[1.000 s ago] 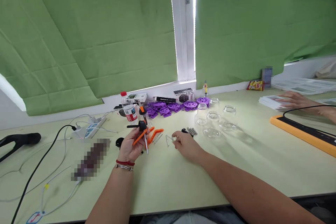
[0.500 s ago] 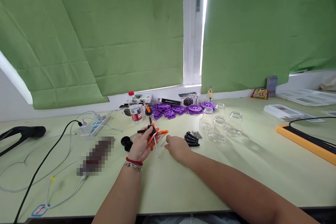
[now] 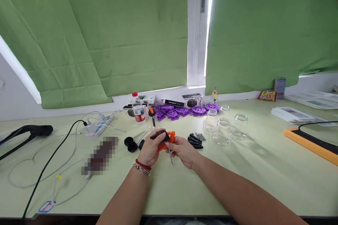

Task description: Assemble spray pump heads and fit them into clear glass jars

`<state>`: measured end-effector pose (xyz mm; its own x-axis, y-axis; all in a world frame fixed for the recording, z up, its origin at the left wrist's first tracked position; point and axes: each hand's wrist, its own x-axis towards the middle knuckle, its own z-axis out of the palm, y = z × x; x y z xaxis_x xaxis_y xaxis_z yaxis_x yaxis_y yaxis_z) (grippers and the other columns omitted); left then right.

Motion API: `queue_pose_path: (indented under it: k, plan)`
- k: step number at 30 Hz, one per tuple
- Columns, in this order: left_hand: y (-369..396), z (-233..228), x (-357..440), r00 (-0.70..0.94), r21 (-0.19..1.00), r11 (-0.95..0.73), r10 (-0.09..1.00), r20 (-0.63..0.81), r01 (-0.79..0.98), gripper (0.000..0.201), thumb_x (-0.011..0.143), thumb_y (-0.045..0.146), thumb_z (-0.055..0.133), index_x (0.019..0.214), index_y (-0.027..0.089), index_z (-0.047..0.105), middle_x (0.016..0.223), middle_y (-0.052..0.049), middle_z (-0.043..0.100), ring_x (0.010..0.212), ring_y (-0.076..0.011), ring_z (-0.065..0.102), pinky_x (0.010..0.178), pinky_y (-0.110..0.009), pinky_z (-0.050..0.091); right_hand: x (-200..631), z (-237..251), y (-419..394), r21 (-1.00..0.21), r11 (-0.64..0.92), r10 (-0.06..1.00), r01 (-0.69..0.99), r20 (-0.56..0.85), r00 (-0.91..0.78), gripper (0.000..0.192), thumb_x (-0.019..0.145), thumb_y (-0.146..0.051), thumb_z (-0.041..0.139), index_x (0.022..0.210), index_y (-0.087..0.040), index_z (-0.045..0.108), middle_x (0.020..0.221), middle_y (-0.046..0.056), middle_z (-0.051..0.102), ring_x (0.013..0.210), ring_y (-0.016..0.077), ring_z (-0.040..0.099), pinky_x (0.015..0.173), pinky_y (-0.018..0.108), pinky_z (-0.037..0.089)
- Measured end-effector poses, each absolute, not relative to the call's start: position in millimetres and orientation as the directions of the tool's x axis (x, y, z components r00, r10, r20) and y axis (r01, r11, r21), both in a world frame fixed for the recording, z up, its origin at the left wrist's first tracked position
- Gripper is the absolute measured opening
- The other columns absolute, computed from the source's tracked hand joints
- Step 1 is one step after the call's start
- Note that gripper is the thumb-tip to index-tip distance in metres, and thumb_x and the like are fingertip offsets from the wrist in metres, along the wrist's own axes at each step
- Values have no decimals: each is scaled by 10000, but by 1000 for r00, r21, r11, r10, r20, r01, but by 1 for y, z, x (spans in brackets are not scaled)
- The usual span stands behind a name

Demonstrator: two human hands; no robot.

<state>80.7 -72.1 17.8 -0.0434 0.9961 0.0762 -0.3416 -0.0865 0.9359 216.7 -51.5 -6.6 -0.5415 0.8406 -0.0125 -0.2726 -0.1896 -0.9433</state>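
Note:
My left hand (image 3: 151,152) is closed round a black plastic piece (image 3: 165,135) with a thin metal rod (image 3: 170,156) pointing down from it. An orange plastic part (image 3: 172,136) sits against the same piece, between my hands. My right hand (image 3: 185,149) pinches at the orange part beside the rod; whether a small piece is in its fingertips I cannot tell. Left of my hands lie round black knobs (image 3: 129,141) with metal rods. Several black tapered pieces (image 3: 194,141) and a cluster of metal springs (image 3: 200,136) rest just right of my right hand.
Several glass jars (image 3: 221,132) stand on the right. Purple plastic parts (image 3: 182,111) are piled at the back beside a water bottle (image 3: 138,109). A small jar with an orange-topped dropper (image 3: 152,115) stands nearer. Cables and a power strip (image 3: 101,124) lie left, an orange-edged device (image 3: 308,144) right.
My right hand has lifted from the table and come left to the orange part. My left hand has moved slightly right, bringing the piece with its rod along. The view has shifted slightly.

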Motion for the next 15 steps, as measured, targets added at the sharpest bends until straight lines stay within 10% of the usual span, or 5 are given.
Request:
queue_pose_path:
  k: [8,15]
  plan:
    - [-53,40,20,-714,734,-574,677,177,-362,183,662,205,687,796,212,564,739,44,632,700,-89,603,702,-247,505,231,0,-35,-944,-276,883,-183,-174,-436,184,685,-265,679,719,-135,554,652,39,631,494,86,534,418,193,336]
    - [-33,55,-24,-683,886,-441,603,413,146,376,507,183,755,835,184,572,798,7,602,727,-122,582,721,-279,481,239,0,-1,-994,-99,948,52,-110,-299,278,599,-254,757,702,-174,512,523,-24,552,418,77,454,365,193,299]
